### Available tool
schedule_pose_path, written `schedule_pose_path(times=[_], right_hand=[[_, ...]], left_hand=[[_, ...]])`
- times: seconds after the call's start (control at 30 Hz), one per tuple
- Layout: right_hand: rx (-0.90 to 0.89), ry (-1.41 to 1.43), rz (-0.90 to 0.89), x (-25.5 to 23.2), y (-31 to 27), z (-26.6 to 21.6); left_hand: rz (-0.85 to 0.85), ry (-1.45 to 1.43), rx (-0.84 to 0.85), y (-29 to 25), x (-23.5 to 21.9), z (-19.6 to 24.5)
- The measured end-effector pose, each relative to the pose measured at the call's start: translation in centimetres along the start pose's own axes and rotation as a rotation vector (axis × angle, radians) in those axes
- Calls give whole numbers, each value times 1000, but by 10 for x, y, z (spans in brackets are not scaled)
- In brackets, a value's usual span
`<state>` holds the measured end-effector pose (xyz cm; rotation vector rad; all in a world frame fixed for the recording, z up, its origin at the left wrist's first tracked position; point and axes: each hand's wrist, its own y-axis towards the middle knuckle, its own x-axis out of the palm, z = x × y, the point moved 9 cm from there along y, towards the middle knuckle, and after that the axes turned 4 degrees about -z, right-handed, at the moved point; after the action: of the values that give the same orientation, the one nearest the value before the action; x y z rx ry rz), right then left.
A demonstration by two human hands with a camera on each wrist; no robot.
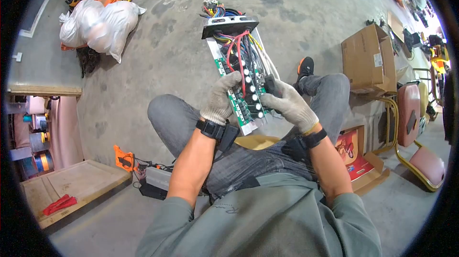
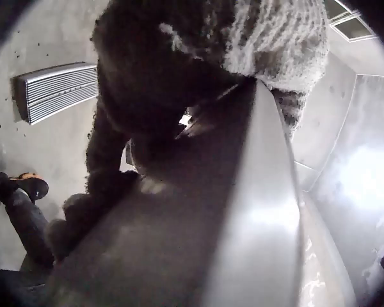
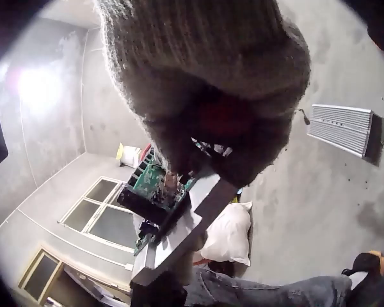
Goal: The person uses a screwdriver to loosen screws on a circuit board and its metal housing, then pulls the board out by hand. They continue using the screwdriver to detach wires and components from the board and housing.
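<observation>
A long green circuit board (image 1: pixel 244 106) with rows of white-topped capacitors lies on a metal plate, tilted above the person's lap. Red, yellow and white wires (image 1: pixel 265 56) run from it to a black end panel (image 1: pixel 230 26) with a wire bundle beyond. The gloved left hand (image 1: pixel 221 98) grips the plate's left edge, thumb on top. Its fingers pass under the metal plate (image 2: pixel 256 211) in the left wrist view. The gloved right hand (image 1: pixel 291 106) holds the right edge beside a black block (image 1: pixel 269 85). In the right wrist view, fingers curl around the metal edge (image 3: pixel 208 192).
White sacks (image 1: pixel 103 27) lie at the far left. A cardboard box (image 1: pixel 366 61) and a pink chair (image 1: pixel 409 113) stand at the right. Red gloves (image 1: pixel 60 204) lie on a wooden panel (image 1: pixel 91 175) at lower left. A ribbed metal casing (image 3: pixel 340 128) rests on the floor.
</observation>
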<state>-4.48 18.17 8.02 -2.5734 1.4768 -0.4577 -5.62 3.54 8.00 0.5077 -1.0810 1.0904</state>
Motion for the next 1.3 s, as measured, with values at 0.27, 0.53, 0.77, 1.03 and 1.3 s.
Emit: schedule_pose_path(times=[0.27,0.53,0.77,1.03,1.3], right_hand=[[112,19,151,-23,-19,8],[243,272,14,16,-26,54],[131,305,102,16,-22,55],[92,298,105,15,-12,71],[154,182,94,7,0,102]], left_hand=[[-10,33,-76,0,-9,-9],[70,39,-12,0,-31,-10],[73,-57,-28,-2,-5,-8],[86,64,4,2,-9,0],[143,119,-57,16,-74,-10]])
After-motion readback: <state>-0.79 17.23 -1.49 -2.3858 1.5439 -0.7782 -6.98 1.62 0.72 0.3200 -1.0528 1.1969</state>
